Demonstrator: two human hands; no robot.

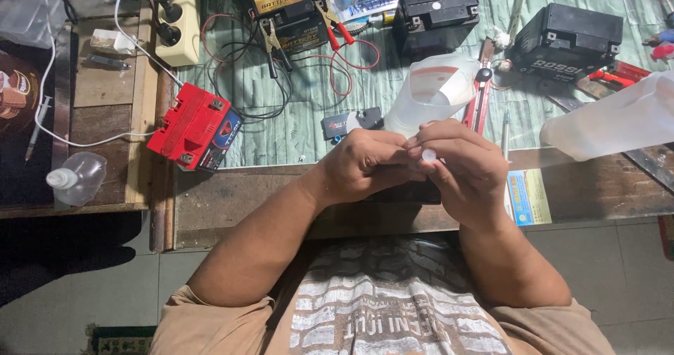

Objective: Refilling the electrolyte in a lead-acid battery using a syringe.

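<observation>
My left hand [365,164] and my right hand [460,165] meet over the front edge of the wooden workbench [232,204]. Together their fingertips pinch a small white cap-like piece [428,155]; what it is exactly I cannot tell. Just beyond my hands lies a translucent plastic jug [430,91] with its top cut open. A small black part [344,122] rests on the green mat to the left of the jug.
A red battery [189,125] stands at the left of the mat. Black batteries [565,39] and clamp leads [270,42] sit at the back. A second translucent container [618,120] is at right, a small bottle [76,178] at far left, a power strip [179,28] behind.
</observation>
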